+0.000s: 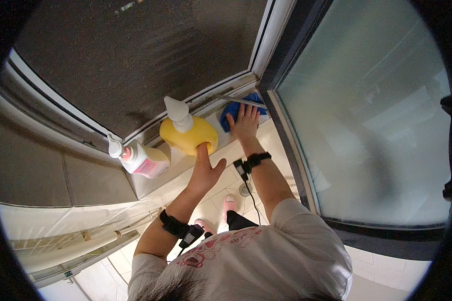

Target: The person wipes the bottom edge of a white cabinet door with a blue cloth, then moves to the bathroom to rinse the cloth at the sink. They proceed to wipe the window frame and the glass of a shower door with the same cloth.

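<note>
A large yellow pump bottle (192,133) with a white pump head stands on the windowsill (179,165). My left hand (205,169) is at its near side, fingers hooked into the handle opening and mostly hidden there, thumb sticking out free. To the right, my right hand (245,124) lies palm down on a blue cloth (231,114), fingers slightly spread, pressing it against the sill by the window corner. A thin metal window stay (241,101) crosses above the cloth, just beyond my fingertips.
A white pump bottle (147,160) with a pink label stands left of the yellow one. The frosted-glass window sash (361,131) stands swung inward on the right. Dark window mesh or glass (154,56) lies beyond the sill. Below is a tiled floor with a round drain (245,189).
</note>
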`<state>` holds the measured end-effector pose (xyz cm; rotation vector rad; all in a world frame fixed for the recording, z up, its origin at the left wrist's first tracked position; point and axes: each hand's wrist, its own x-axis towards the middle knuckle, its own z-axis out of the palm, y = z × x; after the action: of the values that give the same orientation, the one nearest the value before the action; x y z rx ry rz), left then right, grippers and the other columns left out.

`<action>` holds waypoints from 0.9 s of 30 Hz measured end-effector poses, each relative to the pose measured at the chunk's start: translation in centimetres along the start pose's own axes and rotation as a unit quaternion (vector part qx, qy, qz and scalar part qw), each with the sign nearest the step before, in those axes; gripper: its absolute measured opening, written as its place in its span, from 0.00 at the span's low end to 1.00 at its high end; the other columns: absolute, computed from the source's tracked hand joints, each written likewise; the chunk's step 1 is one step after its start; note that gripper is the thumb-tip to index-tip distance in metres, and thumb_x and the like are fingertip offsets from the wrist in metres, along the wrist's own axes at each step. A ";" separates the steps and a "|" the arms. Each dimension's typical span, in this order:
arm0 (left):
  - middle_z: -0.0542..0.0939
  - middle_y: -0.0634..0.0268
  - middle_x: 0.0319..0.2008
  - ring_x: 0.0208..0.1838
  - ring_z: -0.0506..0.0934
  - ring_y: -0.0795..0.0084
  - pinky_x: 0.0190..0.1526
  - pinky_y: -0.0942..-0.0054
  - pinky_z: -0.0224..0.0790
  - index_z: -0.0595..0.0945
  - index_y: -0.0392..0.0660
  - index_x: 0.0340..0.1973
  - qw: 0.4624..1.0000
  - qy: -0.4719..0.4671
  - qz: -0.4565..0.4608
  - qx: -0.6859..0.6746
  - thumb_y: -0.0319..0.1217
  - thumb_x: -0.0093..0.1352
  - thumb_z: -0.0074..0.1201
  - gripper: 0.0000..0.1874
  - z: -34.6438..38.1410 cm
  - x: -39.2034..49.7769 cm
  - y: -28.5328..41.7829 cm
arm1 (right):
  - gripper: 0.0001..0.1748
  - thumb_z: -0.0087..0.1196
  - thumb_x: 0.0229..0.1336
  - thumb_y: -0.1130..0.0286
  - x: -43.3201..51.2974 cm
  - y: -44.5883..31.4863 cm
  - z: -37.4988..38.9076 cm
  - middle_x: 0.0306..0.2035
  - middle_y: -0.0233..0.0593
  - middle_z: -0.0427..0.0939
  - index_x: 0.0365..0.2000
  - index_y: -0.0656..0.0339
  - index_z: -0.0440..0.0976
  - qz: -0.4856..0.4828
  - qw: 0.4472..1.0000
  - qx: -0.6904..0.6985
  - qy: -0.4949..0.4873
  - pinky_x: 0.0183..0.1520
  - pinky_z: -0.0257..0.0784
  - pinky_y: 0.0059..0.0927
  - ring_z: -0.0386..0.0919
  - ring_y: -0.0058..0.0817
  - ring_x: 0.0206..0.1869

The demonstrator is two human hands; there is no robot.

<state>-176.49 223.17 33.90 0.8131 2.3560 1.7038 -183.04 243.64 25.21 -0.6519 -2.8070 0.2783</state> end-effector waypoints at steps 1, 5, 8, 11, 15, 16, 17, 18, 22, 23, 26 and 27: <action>0.62 0.41 0.51 0.56 0.61 0.43 0.59 0.60 0.53 0.58 0.34 0.55 1.000 -0.002 -0.001 -0.002 0.25 0.58 0.56 0.33 0.1 0.0 -0.1 | 0.42 0.33 0.59 0.42 1.4 1.1 0.8 0.67 0.56 0.42 0.63 0.64 0.49 0.008 1.000 -0.007 0.029 0.68 0.31 0.51 0.38 0.53 0.69; 0.62 0.50 0.53 0.58 0.62 0.55 0.61 0.62 0.52 0.58 0.38 0.56 0.999 -0.004 -0.036 -0.001 0.22 0.60 0.55 0.30 -0.2 -0.5 0.0 | 0.46 0.38 0.55 0.38 5.1 2.0 -0.3 0.67 0.51 0.45 0.65 0.57 0.46 0.083 0.995 0.020 -0.056 0.67 0.42 0.50 0.45 0.51 0.68; 0.64 0.45 0.52 0.56 0.64 0.49 0.58 0.62 0.55 0.59 0.36 0.56 1.000 0.005 -0.024 0.009 0.23 0.60 0.55 0.31 -0.3 -0.6 0.0 | 0.46 0.42 0.54 0.38 6.0 2.7 -0.8 0.67 0.47 0.46 0.66 0.52 0.45 0.119 0.989 0.017 -0.083 0.63 0.55 0.45 0.55 0.48 0.65; 0.66 0.40 0.50 0.54 0.65 0.42 0.55 0.61 0.58 0.59 0.35 0.55 0.999 0.009 -0.020 0.033 0.25 0.59 0.55 0.31 -0.7 -1.1 0.0 | 0.44 0.41 0.57 0.40 6.3 2.2 -1.8 0.66 0.48 0.50 0.66 0.53 0.44 0.154 0.981 0.004 -0.122 0.61 0.59 0.41 0.60 0.48 0.62; 0.67 0.39 0.50 0.53 0.66 0.41 0.53 0.60 0.60 0.59 0.34 0.55 0.999 -0.023 -0.029 0.022 0.26 0.61 0.55 0.29 -1.1 -1.5 0.6 | 0.39 0.36 0.61 0.44 8.5 6.0 -0.2 0.64 0.49 0.56 0.65 0.54 0.45 0.085 0.971 -0.040 -0.219 0.59 0.63 0.41 0.62 0.46 0.61; 0.67 0.39 0.49 0.53 0.67 0.41 0.53 0.59 0.60 0.59 0.34 0.54 0.999 -0.011 -0.028 0.013 0.26 0.61 0.54 0.29 -1.3 -1.6 0.5 | 0.38 0.36 0.61 0.45 8.5 6.2 0.4 0.63 0.49 0.57 0.64 0.55 0.47 0.076 0.970 -0.040 -0.228 0.59 0.62 0.42 0.63 0.46 0.60; 0.68 0.39 0.49 0.53 0.67 0.41 0.53 0.59 0.60 0.59 0.34 0.54 1.000 -0.003 -0.028 0.001 0.27 0.62 0.54 0.28 -1.2 -1.9 0.7 | 0.37 0.35 0.62 0.46 8.5 6.6 0.7 0.62 0.49 0.59 0.64 0.56 0.48 0.070 0.969 -0.041 -0.234 0.59 0.62 0.42 0.63 0.46 0.60; 0.68 0.39 0.49 0.53 0.67 0.41 0.53 0.59 0.61 0.60 0.34 0.54 0.999 0.013 -0.032 -0.006 0.27 0.63 0.54 0.28 -1.6 -2.3 0.5 | 0.36 0.35 0.62 0.46 7.9 4.9 -0.5 0.61 0.50 0.60 0.63 0.58 0.50 0.123 0.971 0.021 -0.205 0.59 0.60 0.44 0.64 0.46 0.59; 0.70 0.42 0.47 0.53 0.69 0.45 0.53 0.61 0.61 0.60 0.34 0.54 0.998 0.013 -0.060 0.016 0.29 0.65 0.52 0.26 -2.4 -2.9 1.7 | 0.35 0.37 0.60 0.49 3.9 2.3 -3.1 0.62 0.55 0.57 0.60 0.62 0.56 0.219 0.970 0.072 -0.078 0.62 0.54 0.52 0.59 0.52 0.61; 0.71 0.43 0.47 0.52 0.69 0.47 0.53 0.62 0.61 0.60 0.34 0.54 0.998 0.024 -0.065 -0.004 0.29 0.65 0.52 0.26 -2.3 -3.1 1.3 | 0.35 0.38 0.59 0.49 2.6 1.9 -2.5 0.63 0.58 0.54 0.60 0.62 0.58 0.205 0.977 0.038 -0.051 0.62 0.52 0.54 0.56 0.55 0.63; 0.72 0.48 0.47 0.52 0.70 0.53 0.53 0.65 0.61 0.61 0.36 0.54 0.996 0.040 -0.060 -0.046 0.28 0.66 0.50 0.24 -2.2 -3.2 1.3 | 0.35 0.45 0.52 0.55 -2.3 -0.4 1.8 0.62 0.57 0.54 0.58 0.66 0.60 0.018 0.997 -0.011 0.070 0.65 0.41 0.58 0.47 0.55 0.66; 0.72 0.49 0.47 0.52 0.71 0.55 0.53 0.66 0.61 0.61 0.36 0.54 0.996 0.048 -0.059 -0.054 0.28 0.66 0.50 0.23 -2.5 -3.3 1.0 | 0.36 0.45 0.51 0.55 -3.4 -2.7 0.2 0.64 0.56 0.52 0.59 0.63 0.59 -0.042 0.999 0.013 -0.010 0.67 0.39 0.57 0.46 0.54 0.67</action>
<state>-174.35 219.70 35.02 0.5757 2.2971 1.8409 -181.26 239.68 24.99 -0.5280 -2.8358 0.3058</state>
